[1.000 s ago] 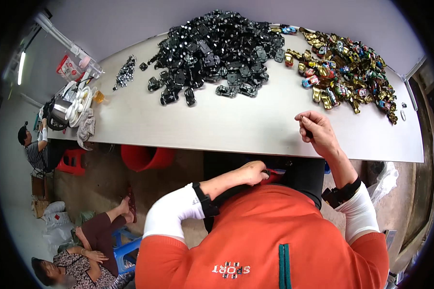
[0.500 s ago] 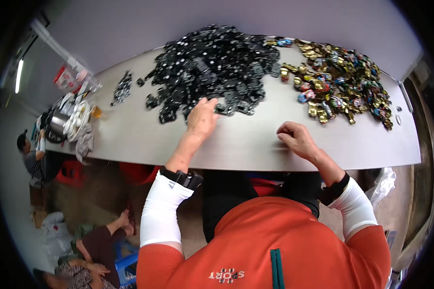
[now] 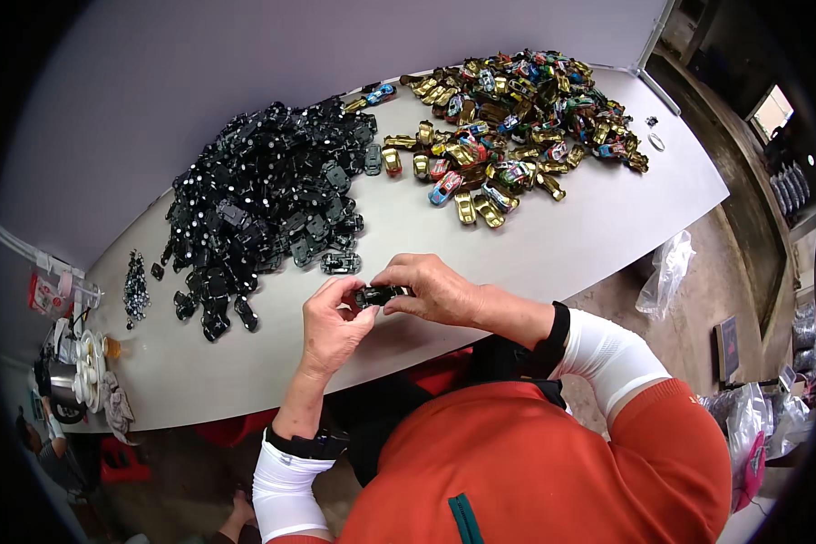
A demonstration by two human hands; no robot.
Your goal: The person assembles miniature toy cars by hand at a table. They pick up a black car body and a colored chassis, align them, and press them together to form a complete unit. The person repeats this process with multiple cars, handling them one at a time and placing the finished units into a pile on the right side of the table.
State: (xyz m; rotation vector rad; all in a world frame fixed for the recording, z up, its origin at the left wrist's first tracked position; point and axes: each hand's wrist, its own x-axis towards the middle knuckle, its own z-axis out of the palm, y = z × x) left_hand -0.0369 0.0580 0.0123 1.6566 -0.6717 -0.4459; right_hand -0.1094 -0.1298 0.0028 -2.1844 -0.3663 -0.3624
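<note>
A black toy car chassis (image 3: 378,296) is held between both hands above the near edge of the table. My left hand (image 3: 329,331) pinches its left end with thumb and fingertips. At its right end, the thumb and fingers of my right hand (image 3: 433,292) close on it. Just beyond my hands lies a large heap of black toy car chassis (image 3: 263,186), with one loose chassis (image 3: 341,263) nearest my fingers. To the right spreads a heap of shiny gold and coloured toy car bodies (image 3: 517,118).
A small pile of little shiny parts (image 3: 136,288) lies left of the black heap. Dishes (image 3: 89,367) and a cloth (image 3: 116,405) sit at the table's left end. A pale ring (image 3: 656,141) rests at the right. Clear plastic bags (image 3: 666,272) hang below the right edge.
My left hand has come away from the black heap, and both hands have met at a chassis now between them. The whole view has swung toward the right.
</note>
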